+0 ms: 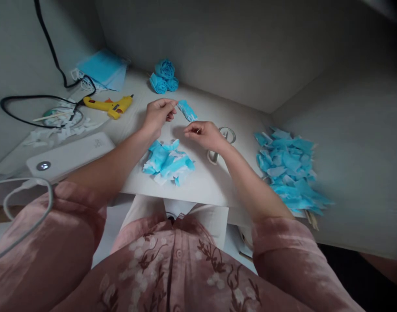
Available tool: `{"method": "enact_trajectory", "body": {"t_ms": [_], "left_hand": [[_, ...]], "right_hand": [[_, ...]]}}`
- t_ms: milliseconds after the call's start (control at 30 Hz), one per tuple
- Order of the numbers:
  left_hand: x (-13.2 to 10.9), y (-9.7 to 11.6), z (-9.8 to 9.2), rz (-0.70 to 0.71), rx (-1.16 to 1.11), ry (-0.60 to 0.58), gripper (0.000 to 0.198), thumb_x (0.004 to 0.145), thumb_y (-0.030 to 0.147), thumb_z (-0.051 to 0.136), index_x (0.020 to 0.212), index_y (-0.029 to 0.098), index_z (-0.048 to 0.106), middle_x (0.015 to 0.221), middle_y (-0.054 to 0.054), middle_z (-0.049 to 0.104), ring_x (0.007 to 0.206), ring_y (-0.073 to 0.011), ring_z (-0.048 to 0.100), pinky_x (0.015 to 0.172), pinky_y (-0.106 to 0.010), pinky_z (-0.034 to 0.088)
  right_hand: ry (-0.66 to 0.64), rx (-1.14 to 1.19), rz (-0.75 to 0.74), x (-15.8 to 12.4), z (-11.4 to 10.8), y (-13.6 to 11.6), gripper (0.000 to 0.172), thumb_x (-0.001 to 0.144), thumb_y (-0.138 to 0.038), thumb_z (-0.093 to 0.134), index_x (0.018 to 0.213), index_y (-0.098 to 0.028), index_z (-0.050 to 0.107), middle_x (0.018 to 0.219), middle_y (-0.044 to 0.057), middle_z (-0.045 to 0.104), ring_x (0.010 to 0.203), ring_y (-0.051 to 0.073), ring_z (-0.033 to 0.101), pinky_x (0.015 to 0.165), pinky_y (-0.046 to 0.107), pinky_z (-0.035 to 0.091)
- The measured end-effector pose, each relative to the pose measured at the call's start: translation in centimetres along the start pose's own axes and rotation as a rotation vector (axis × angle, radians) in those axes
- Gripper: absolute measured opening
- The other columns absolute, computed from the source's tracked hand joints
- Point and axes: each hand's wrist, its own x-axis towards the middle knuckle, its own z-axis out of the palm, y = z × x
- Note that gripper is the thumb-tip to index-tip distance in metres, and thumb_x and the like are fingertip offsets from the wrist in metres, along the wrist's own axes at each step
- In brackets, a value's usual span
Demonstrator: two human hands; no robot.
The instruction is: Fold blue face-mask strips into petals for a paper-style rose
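My left hand (159, 113) pinches one end of a small blue and white rolled fabric piece (187, 110), held just above the white table (205, 182). My right hand (205, 135) hovers close below and to the right of that piece, with its fingers curled together; what they hold, if anything, I cannot make out. A small heap of blue and white cut fabric pieces (168, 162) lies on the table under my forearms. A pair of scissors (225, 139) lies partly hidden behind my right hand.
A big pile of blue cut pieces (288, 170) covers the table's right side. Three blue fabric roses (164, 76) sit at the back. A yellow glue gun (110, 105), black cable (49, 43), blue face masks (102, 69), white scraps (60, 130) and a white power bank (70, 156) are left.
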Motion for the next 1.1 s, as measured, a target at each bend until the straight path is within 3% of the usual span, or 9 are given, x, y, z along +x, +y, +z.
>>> {"method": "enact_trajectory", "body": {"t_ms": [133, 200, 267, 367, 533, 767, 867, 967, 1100], "left_hand": [[-0.3, -0.1, 0.1, 0.002, 0.008, -0.07, 0.019, 0.1, 0.013, 0.056, 0.086, 0.014, 0.069, 0.063, 0.002, 0.059, 0.05, -0.0065, 0.051, 0.05, -0.017, 0.038], [-0.4, -0.2, 0.0, 0.008, 0.018, -0.11, 0.019, 0.101, 0.017, 0.055, 0.088, 0.014, 0.069, 0.064, 0.002, 0.06, 0.051, -0.0067, 0.052, 0.051, -0.017, 0.04], [-0.5, -0.3, 0.0, 0.015, 0.03, -0.144, 0.019, 0.101, 0.021, 0.057, 0.089, 0.014, 0.069, 0.065, 0.001, 0.06, 0.052, -0.007, 0.053, 0.053, -0.017, 0.041], [-0.6, -0.3, -0.1, 0.015, 0.048, -0.198, 0.023, 0.101, 0.032, 0.06, 0.091, 0.014, 0.07, 0.068, -0.001, 0.063, 0.055, -0.0078, 0.056, 0.055, -0.018, 0.043], [-0.5, -0.2, -0.3, -0.039, 0.067, -0.289, 0.046, 0.096, 0.057, 0.064, 0.097, 0.013, 0.073, 0.077, -0.007, 0.072, 0.066, -0.0137, 0.067, 0.066, -0.024, 0.053], [-1.0, 0.0, -0.6, -0.203, 0.11, -0.499, 0.067, 0.092, 0.073, 0.057, 0.124, 0.017, 0.075, 0.101, -0.013, 0.079, 0.085, -0.0252, 0.075, 0.073, -0.033, 0.058], [-1.3, 0.6, -0.7, -0.247, 0.116, -0.591, 0.079, 0.085, 0.067, 0.072, 0.146, 0.018, 0.061, 0.104, -0.012, 0.078, 0.085, -0.0237, 0.074, 0.069, -0.03, 0.056], [-1.5, 1.0, -0.9, -0.173, 0.197, -0.656, 0.096, 0.073, 0.041, 0.09, 0.157, 0.02, 0.05, 0.112, -0.009, 0.076, 0.088, -0.0188, 0.072, 0.07, -0.024, 0.053], [-1.2, 0.7, -1.2, -0.073, 0.307, -0.659, 0.094, 0.068, 0.026, 0.086, 0.155, 0.016, 0.053, 0.12, -0.012, 0.075, 0.095, -0.0196, 0.073, 0.075, -0.024, 0.054]], "right_hand": [[-0.102, 0.018, -0.098, -0.8, 1.7, -0.5, 0.039, 0.083, -0.027, 0.076, 0.121, -0.021, 0.078, 0.117, 0.008, 0.077, 0.103, 0.021, 0.067, 0.089, 0.031, 0.05], [-0.115, 0.005, -0.085, -0.7, 2.5, -0.6, 0.035, 0.083, -0.024, 0.075, 0.117, -0.019, 0.079, 0.113, 0.008, 0.077, 0.099, 0.02, 0.067, 0.09, 0.032, 0.049], [-0.099, 0.035, -0.049, -0.6, 2.9, -0.7, 0.019, 0.083, -0.021, 0.072, 0.1, -0.017, 0.08, 0.101, 0.006, 0.077, 0.089, 0.017, 0.066, 0.086, 0.031, 0.048], [0.011, 0.151, -0.002, -0.6, 2.4, -0.6, 0.009, 0.084, -0.024, 0.07, 0.083, -0.017, 0.075, 0.088, 0.002, 0.074, 0.079, 0.014, 0.062, 0.081, 0.028, 0.047], [0.251, 0.463, 0.055, -0.9, -0.1, 0.4, 0.019, 0.081, -0.038, 0.073, 0.082, -0.019, 0.07, 0.075, -0.002, 0.067, 0.069, 0.011, 0.056, 0.067, 0.026, 0.046], [0.457, 0.683, 0.155, -1.9, 0.1, 1.7, 0.03, 0.076, -0.049, 0.08, 0.081, -0.023, 0.067, 0.071, -0.004, 0.069, 0.068, 0.011, 0.067, 0.059, 0.022, 0.051], [0.488, 0.716, 0.193, -2.5, 0.7, 1.7, 0.03, 0.077, -0.049, 0.081, 0.083, -0.023, 0.066, 0.073, -0.004, 0.071, 0.066, 0.01, 0.07, 0.054, 0.02, 0.05], [0.495, 0.721, 0.204, -2.9, 0.7, 1.5, 0.031, 0.078, -0.049, 0.082, 0.085, -0.023, 0.066, 0.075, -0.004, 0.072, 0.062, 0.01, 0.07, 0.049, 0.02, 0.049], [0.56, 0.746, 0.193, -2.9, 0.5, 1.8, 0.036, 0.079, -0.054, 0.081, 0.088, -0.023, 0.065, 0.074, -0.004, 0.072, 0.065, 0.011, 0.072, 0.056, 0.021, 0.056]]}}
